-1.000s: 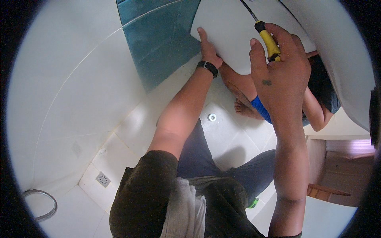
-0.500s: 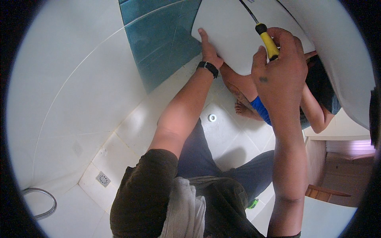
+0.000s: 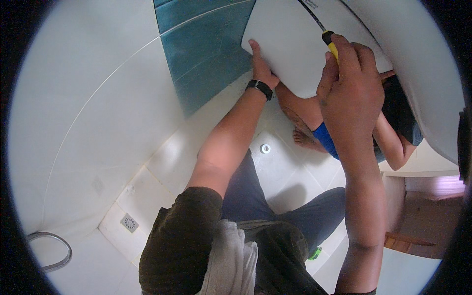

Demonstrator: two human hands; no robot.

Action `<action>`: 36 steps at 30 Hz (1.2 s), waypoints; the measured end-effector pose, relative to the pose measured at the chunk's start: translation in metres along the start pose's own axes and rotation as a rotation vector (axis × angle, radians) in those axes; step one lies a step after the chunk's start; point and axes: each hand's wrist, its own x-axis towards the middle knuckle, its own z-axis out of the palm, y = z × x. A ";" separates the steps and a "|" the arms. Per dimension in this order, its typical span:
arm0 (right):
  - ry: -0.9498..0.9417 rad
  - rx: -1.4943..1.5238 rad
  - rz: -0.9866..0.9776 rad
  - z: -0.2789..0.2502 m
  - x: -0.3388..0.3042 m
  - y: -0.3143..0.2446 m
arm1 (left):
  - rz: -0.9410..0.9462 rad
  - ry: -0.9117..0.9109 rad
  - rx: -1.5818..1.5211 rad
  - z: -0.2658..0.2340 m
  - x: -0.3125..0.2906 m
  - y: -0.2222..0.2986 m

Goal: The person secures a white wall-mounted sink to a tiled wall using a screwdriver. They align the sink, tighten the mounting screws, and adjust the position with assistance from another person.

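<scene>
View from the wearer's head, looking down in a tiled room. The left hand [image 3: 263,68] is at the lower left edge of a white panel [image 3: 295,49], top centre; its thumb lies over the face and its fingers are hidden behind, so it seems to be gripping the edge. The right hand [image 3: 354,81] is closed around the yellow-and-black handle of a screwdriver [image 3: 326,35], in front of the panel. The metal shaft slants up and left, out of the picture, so its tip cannot be seen.

The work looks unfinished: one hand steadies the panel while the other has the tool at the ready. Whether any screw is in, out or part-turned cannot be told, nor how much is left.

Behind the right hand, another person's bent leg [image 3: 299,107] and arm [image 3: 391,140] show below the panel. A blue-green tiled wall [image 3: 204,51] stands to the left. On the pale floor [image 3: 169,155] lie a small white ring [image 3: 265,149] and, farther left, a square drain [image 3: 130,223].
</scene>
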 end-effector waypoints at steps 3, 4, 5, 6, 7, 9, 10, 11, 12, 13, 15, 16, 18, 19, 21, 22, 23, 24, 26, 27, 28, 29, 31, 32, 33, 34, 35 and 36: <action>-0.003 0.005 0.003 -0.001 0.000 -0.003 | -0.024 -0.001 -0.026 0.000 -0.001 0.002; -0.005 0.001 0.009 0.000 -0.001 -0.003 | -0.028 0.008 -0.029 -0.001 -0.001 0.002; -0.006 -0.003 0.014 0.001 -0.001 -0.003 | -0.031 0.017 -0.032 -0.001 -0.001 0.002; -0.005 0.001 0.011 0.001 -0.001 -0.003 | -0.034 0.027 -0.034 -0.001 -0.001 0.002; -0.004 0.005 0.008 0.002 -0.002 -0.002 | -0.021 0.017 -0.033 -0.001 -0.001 0.002; -0.006 0.013 0.005 0.002 -0.003 -0.001 | 0.002 -0.005 -0.030 0.001 -0.001 0.001; -0.010 0.016 0.006 0.001 -0.003 0.000 | -0.014 -0.005 -0.034 0.003 -0.001 0.001; -0.013 0.019 0.007 0.000 -0.003 0.002 | -0.031 -0.005 -0.038 0.004 -0.002 0.000; -0.019 0.003 0.008 -0.001 -0.003 0.001 | -0.043 -0.006 -0.041 0.004 -0.002 0.001; -0.026 -0.013 0.009 -0.002 -0.003 0.000 | -0.044 -0.005 -0.046 0.004 -0.002 0.001; -0.049 -0.040 0.019 -0.006 -0.001 0.001 | -0.046 -0.005 -0.056 0.005 0.001 0.001; -0.065 -0.051 0.027 -0.008 -0.001 0.001 | -0.042 -0.006 -0.044 0.005 0.002 0.000; -0.098 -0.068 0.039 -0.017 0.001 0.001 | -0.035 -0.005 -0.020 0.005 0.002 -0.003; -0.115 -0.073 0.043 -0.023 0.002 0.000 | -0.046 0.010 -0.020 0.006 0.002 -0.004; -0.137 -0.043 0.060 -0.031 -0.003 -0.002 | -0.067 0.039 -0.015 0.005 0.001 -0.005; -0.143 -0.008 0.073 -0.035 -0.007 -0.003 | -0.041 0.033 -0.004 0.004 -0.001 -0.004; -0.150 0.029 0.086 -0.039 -0.012 -0.004 | -0.015 0.028 0.008 0.003 -0.003 -0.004; -0.121 0.061 0.062 -0.042 -0.017 -0.001 | 0.015 0.018 0.013 0.004 -0.004 -0.003; -0.087 0.165 0.037 -0.042 -0.036 0.013 | 0.011 -0.010 -0.010 0.002 -0.004 -0.002; -0.082 0.236 0.037 -0.041 -0.046 0.021 | 0.006 -0.026 -0.022 0.002 -0.003 -0.001; -0.108 0.340 0.057 -0.041 -0.057 0.033 | -0.038 0.014 -0.057 0.008 -0.005 -0.003; -0.164 0.438 0.107 -0.043 -0.072 0.043 | -0.083 0.054 -0.091 0.013 -0.009 -0.003; -0.292 0.615 0.254 -0.052 -0.104 0.061 | -0.114 0.050 -0.115 0.024 -0.011 -0.004; -0.236 0.632 0.256 -0.051 -0.124 0.072 | -0.088 0.015 -0.105 0.021 -0.011 -0.006; -0.178 0.653 0.255 -0.044 -0.142 0.079 | -0.057 -0.020 -0.092 0.017 -0.009 -0.004; -0.258 0.642 0.344 -0.044 -0.153 0.072 | -0.088 -0.011 -0.109 0.011 -0.009 -0.001; -0.395 0.583 0.347 -0.041 -0.164 0.075 | -0.104 -0.004 -0.121 0.005 -0.007 0.003; -0.495 0.562 0.300 -0.029 -0.183 0.084 | -0.125 -0.011 -0.143 -0.001 -0.004 0.006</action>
